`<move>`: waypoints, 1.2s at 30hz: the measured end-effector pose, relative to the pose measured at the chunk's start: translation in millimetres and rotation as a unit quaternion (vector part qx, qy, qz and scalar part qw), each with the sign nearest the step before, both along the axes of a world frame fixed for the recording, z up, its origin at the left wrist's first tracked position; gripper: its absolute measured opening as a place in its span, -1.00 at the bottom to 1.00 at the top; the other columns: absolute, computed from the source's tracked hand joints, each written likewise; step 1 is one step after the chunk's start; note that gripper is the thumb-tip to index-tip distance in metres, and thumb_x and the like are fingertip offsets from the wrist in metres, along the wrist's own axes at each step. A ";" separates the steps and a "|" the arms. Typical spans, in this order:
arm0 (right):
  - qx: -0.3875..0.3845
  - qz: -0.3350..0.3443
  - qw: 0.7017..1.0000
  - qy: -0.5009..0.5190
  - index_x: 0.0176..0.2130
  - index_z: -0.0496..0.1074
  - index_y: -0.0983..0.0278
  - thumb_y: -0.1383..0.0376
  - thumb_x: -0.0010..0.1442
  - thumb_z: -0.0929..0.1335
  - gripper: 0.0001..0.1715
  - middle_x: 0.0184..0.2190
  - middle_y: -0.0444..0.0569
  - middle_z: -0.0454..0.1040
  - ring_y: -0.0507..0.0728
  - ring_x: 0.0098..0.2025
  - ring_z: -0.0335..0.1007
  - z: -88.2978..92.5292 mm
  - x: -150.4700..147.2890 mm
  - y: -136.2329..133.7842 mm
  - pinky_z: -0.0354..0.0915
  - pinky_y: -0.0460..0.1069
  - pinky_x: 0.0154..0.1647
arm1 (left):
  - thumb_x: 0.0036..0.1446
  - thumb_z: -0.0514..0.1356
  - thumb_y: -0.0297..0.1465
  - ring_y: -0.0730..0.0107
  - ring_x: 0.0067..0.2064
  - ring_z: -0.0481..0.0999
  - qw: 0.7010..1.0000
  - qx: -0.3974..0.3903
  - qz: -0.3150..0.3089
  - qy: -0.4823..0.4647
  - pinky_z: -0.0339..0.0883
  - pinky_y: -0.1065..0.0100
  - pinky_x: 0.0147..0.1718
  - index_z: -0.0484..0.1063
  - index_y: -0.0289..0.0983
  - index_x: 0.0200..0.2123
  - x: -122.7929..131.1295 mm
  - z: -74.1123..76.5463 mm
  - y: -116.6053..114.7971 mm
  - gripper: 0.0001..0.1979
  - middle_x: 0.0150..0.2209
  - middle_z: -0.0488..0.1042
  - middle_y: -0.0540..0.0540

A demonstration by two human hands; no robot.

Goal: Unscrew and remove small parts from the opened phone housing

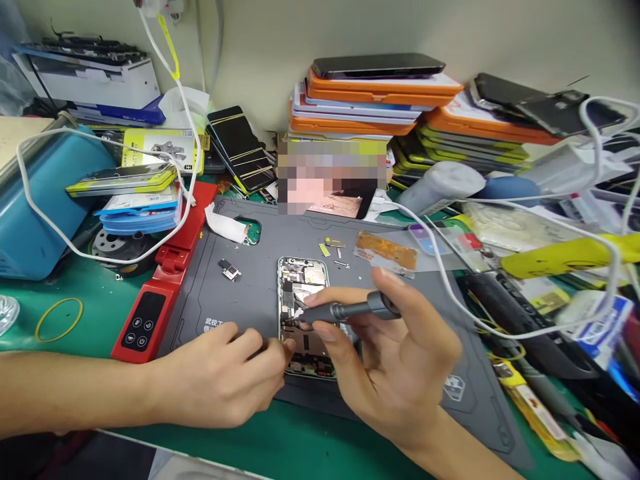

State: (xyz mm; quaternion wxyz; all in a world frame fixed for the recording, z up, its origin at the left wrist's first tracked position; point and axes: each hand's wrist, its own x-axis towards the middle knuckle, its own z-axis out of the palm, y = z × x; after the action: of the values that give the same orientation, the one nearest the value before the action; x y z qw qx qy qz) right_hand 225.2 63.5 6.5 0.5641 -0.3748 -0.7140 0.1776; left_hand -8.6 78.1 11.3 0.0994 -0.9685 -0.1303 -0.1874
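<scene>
Where the grey mat (240,273) covers the middle of the table (90,293), an opened phone (305,313) lies flat, its inner parts facing up. The right hand (400,367) has its fingers closed around a dark screwdriver (350,310), held nearly level with the tip over the phone's middle. The left hand (225,380) rests on the mat with fingers curled shut, tips against the phone's left edge; whether they pinch anything cannot be told. A small loose part (230,269) and a few screws (341,263) lie on the mat above the phone. A red device (155,293) borders the mat's left side, with a yellow rubber band (59,319) on the green table beyond it. A white cable (185,133) loops across the clutter. Orange boxes (370,100) are stacked against the pale wall (300,40) behind.
</scene>
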 end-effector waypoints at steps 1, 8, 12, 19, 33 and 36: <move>0.000 0.000 1.000 0.008 0.54 0.16 0.02 0.58 0.34 0.43 -0.02 -0.06 0.05 0.63 0.18 -0.17 0.67 -0.5 -1.0 0.6 0.68 0.03 -0.29 | 0.41 0.31 -0.37 0.28 -0.28 0.40 1.000 0.001 0.000 0.001 0.08 0.19 -0.44 0.62 -0.32 -0.14 -0.3 -0.1 -0.2 -0.87 -0.08 0.59 -0.16; -0.020 0.027 0.999 0.000 0.54 0.12 0.02 0.59 0.38 0.38 -0.05 -0.05 0.03 0.55 0.12 -0.16 0.63 -6.2 -3.4 2.4 0.69 -0.01 -0.27 | 0.41 0.31 -0.36 0.27 -0.28 0.40 1.000 0.003 -0.003 0.010 0.08 0.18 -0.42 0.64 -0.32 -0.12 -0.4 0.5 0.7 -0.86 -0.07 0.60 -0.15; -0.029 0.027 0.999 -0.025 0.55 0.11 0.07 0.61 0.39 0.35 -0.06 -0.04 0.06 0.57 0.09 -0.23 0.62 -6.1 -3.5 2.0 0.68 -0.05 -0.28 | 0.41 0.31 -0.35 0.23 -0.26 0.43 1.000 0.007 -0.003 0.007 0.12 0.16 -0.41 0.65 -0.33 -0.09 -0.2 0.2 0.4 -0.84 -0.03 0.62 -0.17; -0.034 0.036 0.997 -0.053 0.58 0.06 0.06 0.60 0.40 0.36 -0.03 0.12 0.12 0.57 0.14 -0.10 0.65 -13.0 -0.6 -1.0 0.70 0.03 -0.15 | 0.43 0.30 -0.35 0.23 -0.29 0.44 1.000 0.010 -0.002 0.009 0.14 0.15 -0.43 0.67 -0.33 -0.09 0.2 0.7 0.4 -0.82 -0.04 0.64 -0.15; -0.037 0.048 0.996 -0.070 0.59 0.01 0.03 0.62 0.39 0.35 0.02 0.20 0.09 0.54 0.12 -0.04 0.66 -12.3 -1.0 -2.8 0.70 0.00 -0.13 | 0.39 0.32 -0.35 0.23 -0.29 0.43 1.000 0.010 -0.008 0.011 0.11 0.15 -0.43 0.66 -0.33 -0.11 -0.7 1.1 0.4 -0.84 -0.05 0.63 -0.17; -0.014 0.031 0.994 -0.106 0.58 0.05 0.05 0.55 0.41 0.39 -0.03 0.16 0.07 0.61 0.13 -0.16 0.68 -6.3 -0.4 -0.1 0.68 0.03 -0.22 | 0.39 0.32 -0.35 0.23 -0.29 0.43 1.000 0.007 -0.008 0.009 0.10 0.16 -0.42 0.65 -0.33 -0.12 -0.5 0.1 0.5 -0.84 -0.07 0.62 -0.16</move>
State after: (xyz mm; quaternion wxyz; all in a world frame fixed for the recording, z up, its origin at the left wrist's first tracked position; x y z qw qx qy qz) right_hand 224.7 63.4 0.2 0.4740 -0.3774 -0.7784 0.1646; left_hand -9.1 78.6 11.4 0.1060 -0.9705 -0.1198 -0.1806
